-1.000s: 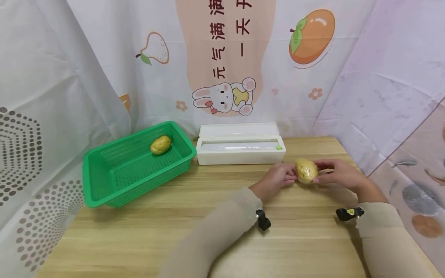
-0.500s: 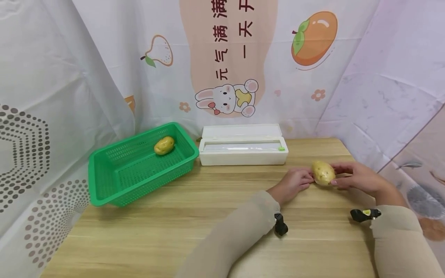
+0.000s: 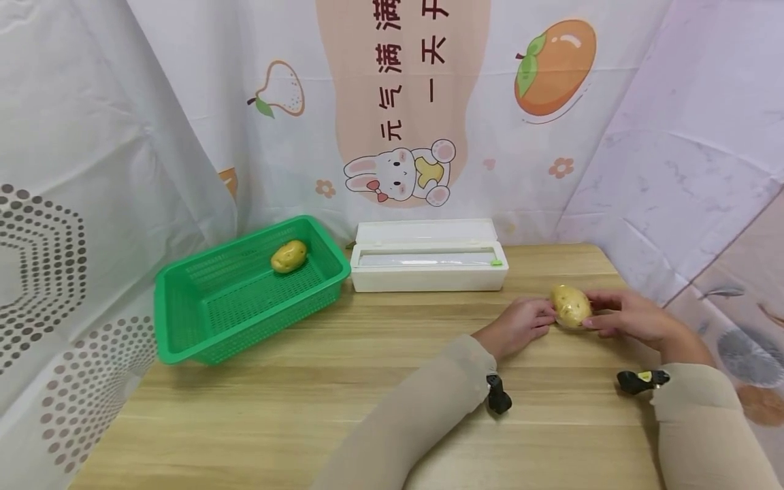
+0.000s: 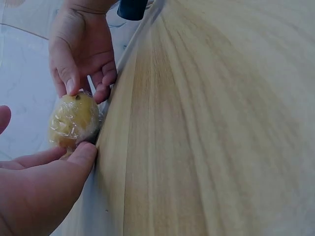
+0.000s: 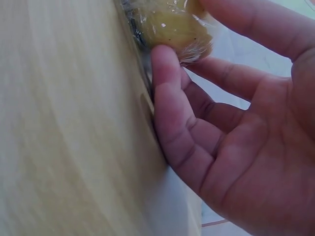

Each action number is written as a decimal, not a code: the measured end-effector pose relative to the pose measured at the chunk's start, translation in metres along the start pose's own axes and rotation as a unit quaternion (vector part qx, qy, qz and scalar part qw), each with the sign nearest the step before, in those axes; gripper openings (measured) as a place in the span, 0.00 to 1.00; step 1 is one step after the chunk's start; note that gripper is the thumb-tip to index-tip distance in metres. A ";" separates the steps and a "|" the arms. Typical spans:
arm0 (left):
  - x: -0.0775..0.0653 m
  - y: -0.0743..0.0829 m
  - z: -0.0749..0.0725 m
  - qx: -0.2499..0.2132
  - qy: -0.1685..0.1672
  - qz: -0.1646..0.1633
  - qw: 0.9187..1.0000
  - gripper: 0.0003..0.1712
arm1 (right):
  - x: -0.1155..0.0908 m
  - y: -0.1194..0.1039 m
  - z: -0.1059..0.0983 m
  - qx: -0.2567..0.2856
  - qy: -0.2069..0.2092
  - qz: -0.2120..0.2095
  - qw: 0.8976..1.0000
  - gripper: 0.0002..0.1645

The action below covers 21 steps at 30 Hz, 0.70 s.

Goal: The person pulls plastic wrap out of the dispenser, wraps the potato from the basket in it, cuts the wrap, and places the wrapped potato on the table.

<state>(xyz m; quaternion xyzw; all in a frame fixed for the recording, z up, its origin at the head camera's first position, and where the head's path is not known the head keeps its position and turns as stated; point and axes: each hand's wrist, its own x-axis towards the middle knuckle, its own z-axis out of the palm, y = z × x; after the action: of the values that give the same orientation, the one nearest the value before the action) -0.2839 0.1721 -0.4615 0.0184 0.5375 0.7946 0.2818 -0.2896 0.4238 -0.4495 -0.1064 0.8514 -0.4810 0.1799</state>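
A yellow potato wrapped in clear plastic film is between my two hands on the right side of the wooden table. My right hand grips its right end between thumb and fingers. At the other end, my left hand pinches with thumb and fingertips. In the left wrist view, creased film shines on the potato, low beside the tabletop. The right wrist view shows gathered film on the potato, with curled fingers of the right hand along the table.
A white cling film box with its lid up and a green slider stands at the back of the table. To its left, a green plastic basket holds another potato. Printed curtains hang behind and beside the table.
Both hands have shifted to the right with the wrapped potato, mostly between the first two head frames. Since half a second ago they have barely moved. The basket and box stay put.
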 end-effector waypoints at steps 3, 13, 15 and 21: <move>-0.002 0.000 0.002 0.006 0.003 0.004 1.000 0.16 | -0.001 -0.003 0.000 -0.005 0.001 0.007 1.000 0.48; -0.003 0.002 0.004 0.076 0.022 0.015 0.997 0.17 | -0.005 -0.002 -0.002 -0.017 0.004 0.022 1.000 0.52; -0.003 0.003 0.002 0.100 0.016 0.019 0.995 0.17 | -0.005 -0.002 -0.003 -0.021 0.004 0.024 0.999 0.52; -0.013 0.009 -0.012 0.159 -0.003 0.015 0.987 0.24 | -0.009 -0.009 -0.008 -0.071 0.014 0.012 0.997 0.50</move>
<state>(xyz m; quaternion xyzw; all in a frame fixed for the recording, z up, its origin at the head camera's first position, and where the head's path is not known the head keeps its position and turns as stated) -0.2810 0.1542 -0.4554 0.0735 0.6557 0.7033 0.2646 -0.2845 0.4286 -0.4360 -0.1019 0.8871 -0.4184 0.1662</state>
